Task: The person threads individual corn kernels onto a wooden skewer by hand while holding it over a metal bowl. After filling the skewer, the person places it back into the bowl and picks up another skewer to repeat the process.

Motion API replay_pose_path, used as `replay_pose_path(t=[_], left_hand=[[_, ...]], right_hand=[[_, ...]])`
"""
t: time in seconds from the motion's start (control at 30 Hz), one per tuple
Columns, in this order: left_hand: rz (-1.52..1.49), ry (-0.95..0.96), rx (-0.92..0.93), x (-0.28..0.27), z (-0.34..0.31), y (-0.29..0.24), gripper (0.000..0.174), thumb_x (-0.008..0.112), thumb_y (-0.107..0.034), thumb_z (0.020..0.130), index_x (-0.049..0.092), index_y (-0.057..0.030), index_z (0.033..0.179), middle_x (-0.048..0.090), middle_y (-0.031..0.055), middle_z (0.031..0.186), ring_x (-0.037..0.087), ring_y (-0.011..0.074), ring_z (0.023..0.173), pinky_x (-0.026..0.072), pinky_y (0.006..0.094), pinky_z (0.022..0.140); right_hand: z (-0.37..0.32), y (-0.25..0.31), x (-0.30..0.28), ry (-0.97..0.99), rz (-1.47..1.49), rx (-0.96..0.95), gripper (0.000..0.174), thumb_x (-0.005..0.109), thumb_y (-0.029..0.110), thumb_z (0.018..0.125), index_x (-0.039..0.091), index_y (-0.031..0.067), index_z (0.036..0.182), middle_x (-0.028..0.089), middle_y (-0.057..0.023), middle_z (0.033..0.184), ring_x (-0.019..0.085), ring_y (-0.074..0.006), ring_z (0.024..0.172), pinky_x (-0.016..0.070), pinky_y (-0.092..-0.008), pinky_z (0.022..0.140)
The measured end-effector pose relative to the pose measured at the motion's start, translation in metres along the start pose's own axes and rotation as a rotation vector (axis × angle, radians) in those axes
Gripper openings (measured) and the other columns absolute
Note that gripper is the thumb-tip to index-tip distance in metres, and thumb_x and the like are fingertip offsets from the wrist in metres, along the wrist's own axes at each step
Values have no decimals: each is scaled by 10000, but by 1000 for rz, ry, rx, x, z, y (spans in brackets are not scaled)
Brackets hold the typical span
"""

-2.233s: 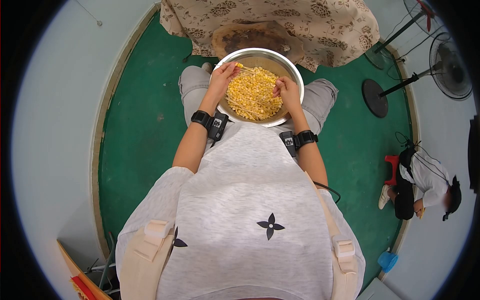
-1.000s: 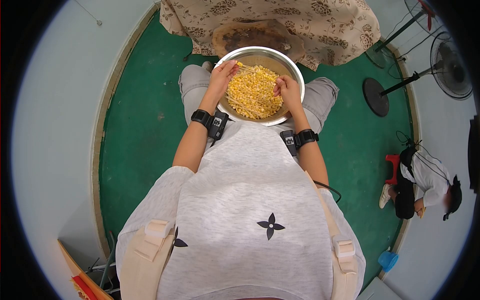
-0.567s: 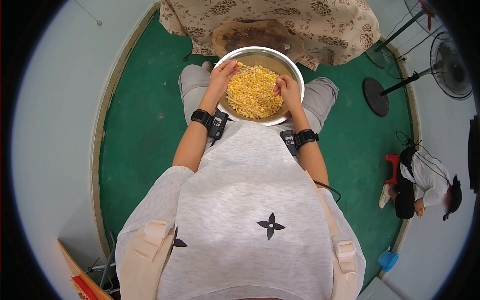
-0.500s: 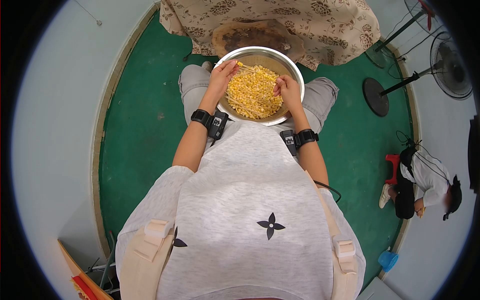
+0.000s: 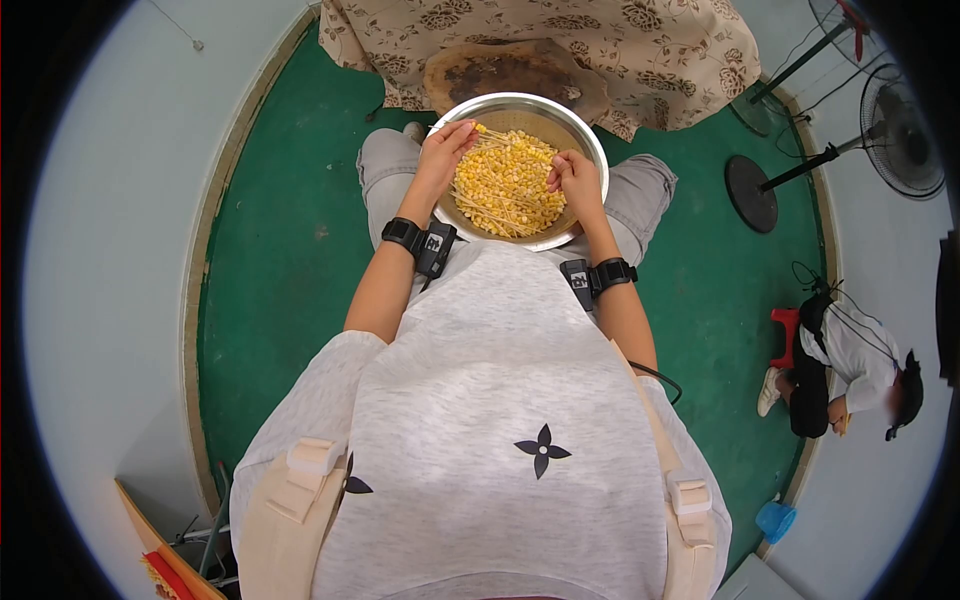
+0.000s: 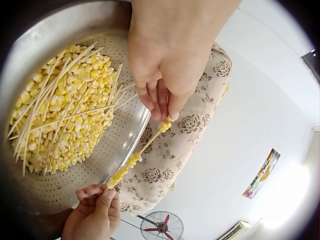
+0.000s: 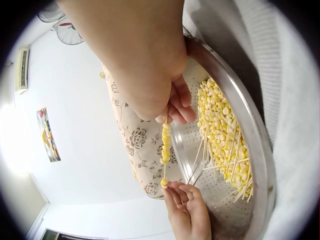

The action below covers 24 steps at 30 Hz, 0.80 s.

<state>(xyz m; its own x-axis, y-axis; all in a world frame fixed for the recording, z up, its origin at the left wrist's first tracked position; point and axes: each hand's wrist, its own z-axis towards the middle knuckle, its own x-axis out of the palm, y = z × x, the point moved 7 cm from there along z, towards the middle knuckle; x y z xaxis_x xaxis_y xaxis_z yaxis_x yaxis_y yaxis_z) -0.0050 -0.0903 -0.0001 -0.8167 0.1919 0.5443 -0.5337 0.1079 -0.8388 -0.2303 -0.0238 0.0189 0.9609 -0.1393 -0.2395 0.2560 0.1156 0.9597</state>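
Observation:
A thin wooden skewer (image 6: 148,143) threaded with yellow corn kernels runs between my two hands, above the basin's edge. My left hand (image 5: 447,158) pinches one end, where a small group of kernels (image 6: 164,125) sits right at the fingertips. At the other end, my right hand (image 5: 575,182) pinches the skewer beside a longer row of kernels (image 7: 166,145). Bare stick shows between the two groups. Below lies a perforated metal basin (image 5: 590,150) holding loose corn kernels (image 5: 510,175), with several bare wooden sticks (image 6: 65,117) spread on top.
The basin rests between my knees, close to my shirt. Ahead stands a table with a flowered cloth (image 5: 660,50), a brown-stained round piece (image 5: 515,75) before it. Stand fans (image 5: 900,140) are at the right. Another person (image 5: 850,360) sits at the far right by a red stool (image 5: 785,335).

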Motion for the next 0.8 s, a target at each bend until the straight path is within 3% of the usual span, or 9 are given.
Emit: replay_pose_path(t=[0.43,0.53,0.8], left_hand=[[30,-13,14,1,1,1,226,588,-111,861,592,26,1042,617,65,957,589,128,857,473,224,792],[31,-7,16,1,1,1,229,592,-113,859,594,25,1042,619,63,955,591,127,855,473,222,787],[67,-1,13,2,0,0,234,593,-116,858,596,20,1049,622,64,976,593,123,866,476,219,782]], right_hand=[[0,-1,0,30,-21,24,164,447,76,911,558,-36,864,543,-53,600,525,-99,482,429,-216,459],[1,-2,-1,-8,2,5,163,477,80,882,583,-31,828,570,-73,569,550,-125,459,432,-255,439],[-1,1,-3,-23,-15,16,153,476,75,883,578,-25,827,559,-65,565,529,-114,453,427,-250,440]])
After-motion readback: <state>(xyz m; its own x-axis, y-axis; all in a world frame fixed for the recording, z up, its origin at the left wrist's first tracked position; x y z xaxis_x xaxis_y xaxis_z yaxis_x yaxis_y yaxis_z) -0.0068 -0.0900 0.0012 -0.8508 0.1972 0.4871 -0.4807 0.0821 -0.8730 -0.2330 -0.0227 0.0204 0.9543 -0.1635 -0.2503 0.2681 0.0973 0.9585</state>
